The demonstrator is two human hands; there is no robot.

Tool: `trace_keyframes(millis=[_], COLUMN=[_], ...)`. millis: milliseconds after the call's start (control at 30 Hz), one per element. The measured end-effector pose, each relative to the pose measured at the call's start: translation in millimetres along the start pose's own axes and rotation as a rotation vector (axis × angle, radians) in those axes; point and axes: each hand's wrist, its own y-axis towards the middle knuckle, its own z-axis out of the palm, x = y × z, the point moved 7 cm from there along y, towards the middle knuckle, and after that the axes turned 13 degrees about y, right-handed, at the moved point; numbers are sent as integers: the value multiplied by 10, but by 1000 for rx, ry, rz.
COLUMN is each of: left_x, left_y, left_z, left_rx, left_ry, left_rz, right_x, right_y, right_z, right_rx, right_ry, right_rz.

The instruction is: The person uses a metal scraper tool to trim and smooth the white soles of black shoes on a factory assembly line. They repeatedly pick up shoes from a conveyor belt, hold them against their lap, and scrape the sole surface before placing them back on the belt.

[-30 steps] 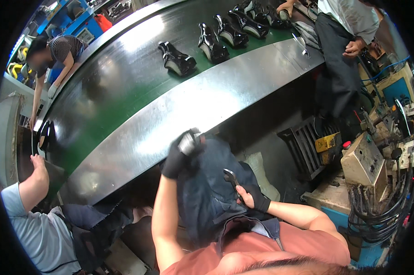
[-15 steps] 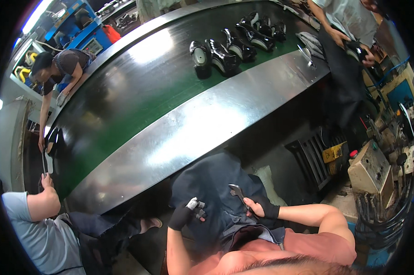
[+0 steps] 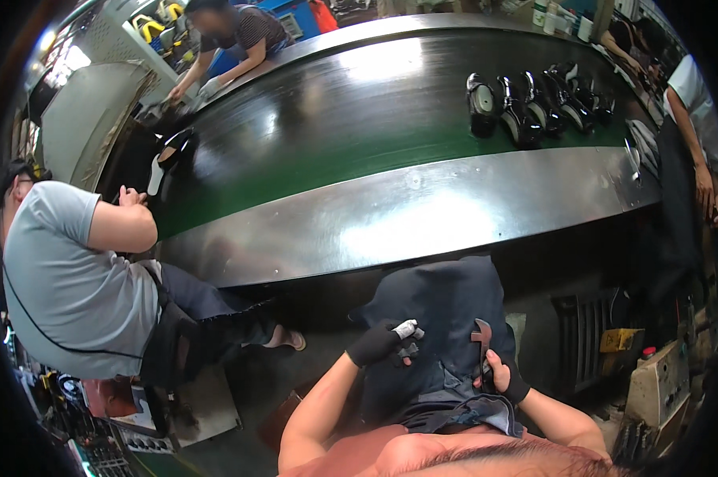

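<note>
My left hand [image 3: 387, 342], in a black fingerless glove with white and grey wraps on its fingers, is above my dark apron [image 3: 438, 298]. Its fingers are curled in, and what they hold, if anything, is hidden. My right hand [image 3: 502, 375] also has dark covering at the wrist. It is closed round the handles of metal pincers [image 3: 481, 338], whose curved head points up and away from me. Beyond my knees is the bare metal edge [image 3: 327, 226] of a long bench with a green belt [image 3: 311, 171].
Several shiny black shoes [image 3: 522, 119] stand in a row at the far right of the belt. Another shoe [image 3: 168, 155] lies at its left end, near a seated co-worker [image 3: 81, 278]. One person [image 3: 232, 36] leans over the far side. A control box [image 3: 655, 381] stands at right.
My view has swung left, so the bench and shoes appear farther right. The person across has drawn an arm back from the left-end shoe. My right hand keeps hold of the pincers.
</note>
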Motion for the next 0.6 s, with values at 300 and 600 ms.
trace_keyframes(millis=[300,600], left_x=[-67,-10], left_y=[-60,2], left_z=[107,117], left_rx=[25,24], left_ry=[-55,-107], left_rz=[100,152], right_x=[51,150], right_y=[24,7], right_z=[-80,-85], right_rx=[22,93], right_ry=[-6,-134], right_rz=[11,-30])
